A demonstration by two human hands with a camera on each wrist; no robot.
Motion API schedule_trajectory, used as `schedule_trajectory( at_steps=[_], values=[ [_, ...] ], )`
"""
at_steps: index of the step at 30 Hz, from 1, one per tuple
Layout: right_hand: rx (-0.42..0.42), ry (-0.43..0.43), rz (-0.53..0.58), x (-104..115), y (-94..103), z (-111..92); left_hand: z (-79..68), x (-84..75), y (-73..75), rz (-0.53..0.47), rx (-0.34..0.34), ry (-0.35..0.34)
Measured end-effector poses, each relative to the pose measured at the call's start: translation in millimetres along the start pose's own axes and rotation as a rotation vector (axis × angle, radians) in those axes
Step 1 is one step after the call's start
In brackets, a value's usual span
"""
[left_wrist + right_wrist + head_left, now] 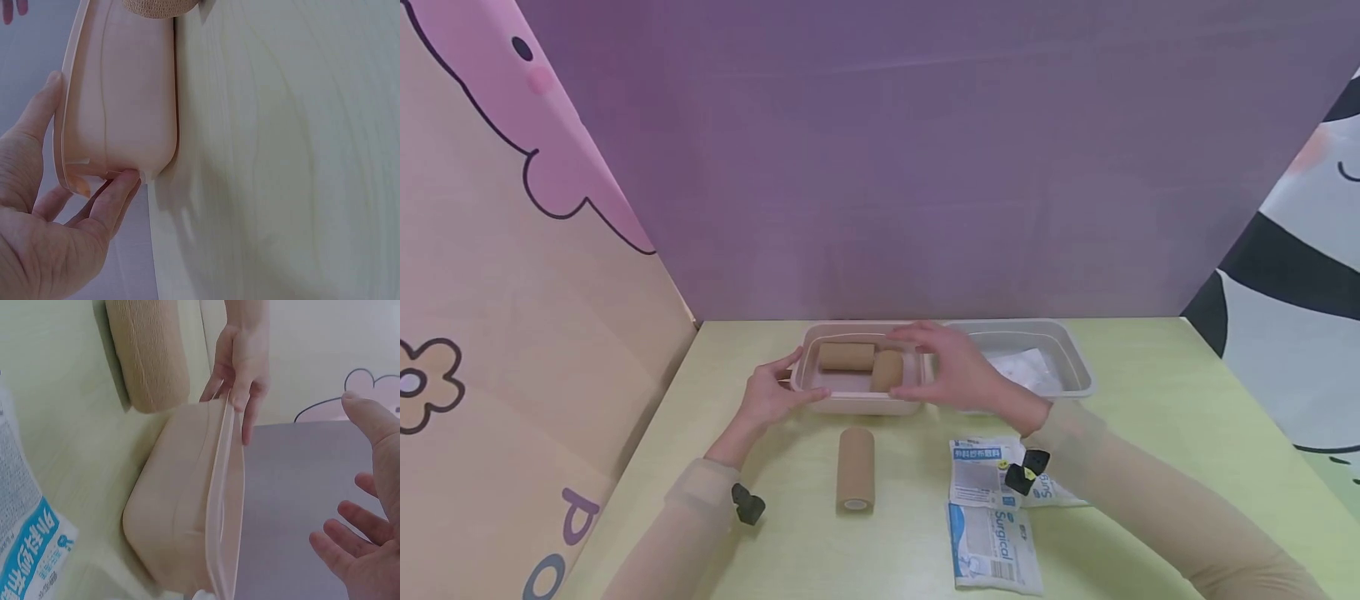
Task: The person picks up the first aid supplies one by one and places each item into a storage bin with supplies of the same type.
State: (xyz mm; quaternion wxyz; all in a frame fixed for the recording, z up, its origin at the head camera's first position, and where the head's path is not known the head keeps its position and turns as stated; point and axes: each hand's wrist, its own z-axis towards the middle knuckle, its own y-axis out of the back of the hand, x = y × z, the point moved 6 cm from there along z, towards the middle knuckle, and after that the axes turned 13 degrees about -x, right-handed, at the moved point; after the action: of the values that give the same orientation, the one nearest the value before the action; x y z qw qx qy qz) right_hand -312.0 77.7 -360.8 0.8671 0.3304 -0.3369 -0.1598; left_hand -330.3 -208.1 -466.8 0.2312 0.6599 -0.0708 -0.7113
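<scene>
Left hand (771, 396) gripping pink tub (865, 406) at its left end, mid-frame. Right hand (962, 371) relaxed over the right end, holding nothing. Two brown rolls (847, 357) inside. I'd brace left, clear the rim; pinch third roll (856, 467), lower centre, mid-body.

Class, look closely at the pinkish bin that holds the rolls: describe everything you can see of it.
The pinkish bin is open-topped, with rounded corners, smooth walls and a protruding rim; it looks like plastic. It sits upright on the pale table, beside the grey bin; I cannot tell whether they touch. Inside are two tan rolls. The left hand grips its left end, thumb on the rim; the right hand is near its right end.
</scene>
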Motion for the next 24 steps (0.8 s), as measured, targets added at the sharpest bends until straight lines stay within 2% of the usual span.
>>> schedule_trajectory(
  at_steps=[8, 17, 24],
  values=[
    [0.01, 0.012, 0.061, 13, -4.6, -4, 0.3, -0.5, 1.4, 0.014, 0.001, 0.014],
    [0.025, 0.084, 0.019, 21, -14.2, -10, 2.7, 1.9, 2.3, 0.013, -0.001, 0.021],
    [0.045, 0.078, 0.032, 26, -19.7, -13, 4.2, 1.3, 2.3, -0.01, 0.001, 0.01]
  ],
)
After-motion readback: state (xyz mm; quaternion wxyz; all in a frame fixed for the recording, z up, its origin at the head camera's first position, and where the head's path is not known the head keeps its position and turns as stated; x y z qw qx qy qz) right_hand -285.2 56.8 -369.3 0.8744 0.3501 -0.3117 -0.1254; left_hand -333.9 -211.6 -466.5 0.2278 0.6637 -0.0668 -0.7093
